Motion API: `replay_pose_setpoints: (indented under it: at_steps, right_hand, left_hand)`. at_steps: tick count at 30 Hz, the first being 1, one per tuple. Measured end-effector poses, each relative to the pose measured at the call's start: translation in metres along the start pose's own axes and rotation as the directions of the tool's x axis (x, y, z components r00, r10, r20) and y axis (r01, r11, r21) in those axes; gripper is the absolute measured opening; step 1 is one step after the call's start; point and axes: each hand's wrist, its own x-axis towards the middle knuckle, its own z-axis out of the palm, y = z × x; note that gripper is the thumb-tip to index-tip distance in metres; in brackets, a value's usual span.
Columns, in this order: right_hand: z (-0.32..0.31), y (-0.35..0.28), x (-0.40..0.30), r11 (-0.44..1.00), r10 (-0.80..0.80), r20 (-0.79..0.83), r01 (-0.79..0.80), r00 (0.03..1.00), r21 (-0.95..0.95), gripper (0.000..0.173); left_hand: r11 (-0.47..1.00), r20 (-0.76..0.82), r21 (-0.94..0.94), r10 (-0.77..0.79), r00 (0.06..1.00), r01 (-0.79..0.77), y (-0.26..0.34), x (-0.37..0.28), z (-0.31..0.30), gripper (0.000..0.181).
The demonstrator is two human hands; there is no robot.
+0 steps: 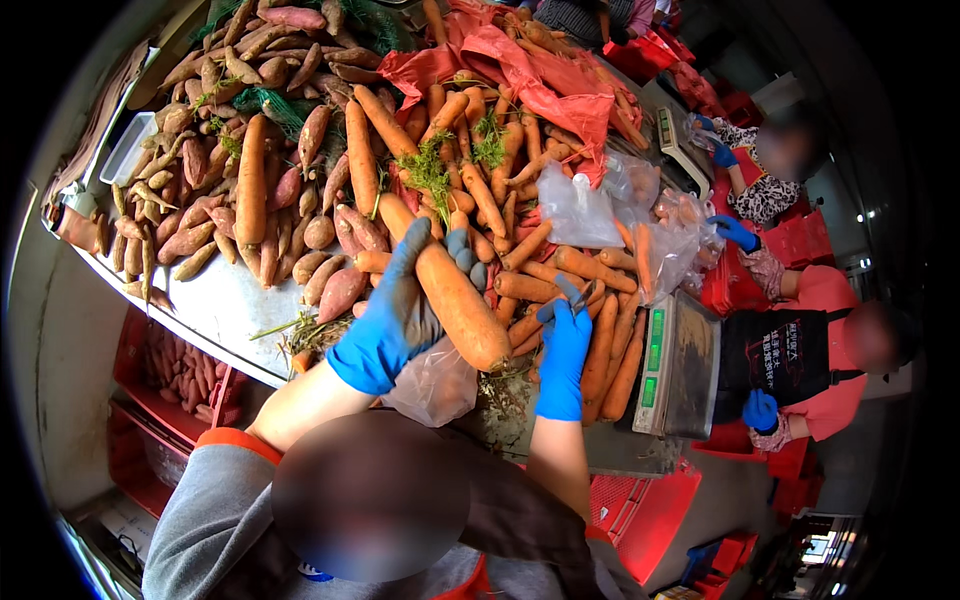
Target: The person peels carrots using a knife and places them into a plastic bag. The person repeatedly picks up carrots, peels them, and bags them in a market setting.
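Note:
In a blue glove, my left hand [394, 311] grips a thick orange carrot [457, 304] around its middle. The carrot is held tilted above the heap, its blunt end pointing towards me. My right hand [564, 349], also gloved in blue, is over the carrots to the right of the held one. Its fingertips are bent together, and I cannot tell whether they pinch something small and dark. Loose carrots [596, 270] lie just beyond and beside that hand. Beneath my left wrist sits a clear plastic bag [433, 384]. Feathery green tops [429, 174] lie on the carrot heap.
Sweet potatoes [195, 161] pile up at the left, near a clear plastic tub [127, 148]. Red plastic sheeting [517, 67] covers carrots at the back. A scale [679, 367] stands at the right, with co-workers [780, 360] beyond. Red crates [169, 345] stand below the table edge.

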Motion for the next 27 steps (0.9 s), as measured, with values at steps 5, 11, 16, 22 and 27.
replay_pose_setpoints:
  at_steps: [5, 11, 16, 22, 27]
  right_hand:
    - [-0.018, -0.002, -0.030, 0.999, 0.028, 0.074, -0.031, 0.997, 0.040, 0.029]
    - [0.021, -0.048, -0.093, 0.979, -0.187, 0.276, 0.155, 0.943, 0.134, 0.031]
    - [0.010, -0.043, -0.102, 0.815, -0.292, 0.533, 0.499, 0.794, -0.295, 0.047]
    - [0.009, -0.045, -0.109, 0.698, -0.228, 0.522, 0.512, 0.822, -0.502, 0.060]
    - [-0.001, -0.043, -0.105, 0.499, -0.270, 0.509, 0.571, 0.817, -0.652, 0.060]
  left_hand:
    - [0.340, 0.347, 0.852, 0.202, 0.916, -0.398, 0.015, -0.016, 0.064, 0.031]
    - [-0.564, 0.207, 0.765, -0.241, 0.948, -0.310, 0.001, -0.030, -0.007, 0.028]
    - [-0.324, 0.036, 0.944, -0.094, 0.995, -0.064, -0.025, -0.049, -0.054, 0.011]
    - [-0.242, -0.119, 0.967, -0.150, 0.981, 0.081, -0.021, -0.050, -0.047, 0.031]
    - [-0.215, 0.002, 0.976, -0.156, 0.988, -0.036, -0.017, -0.048, -0.052, 0.022]
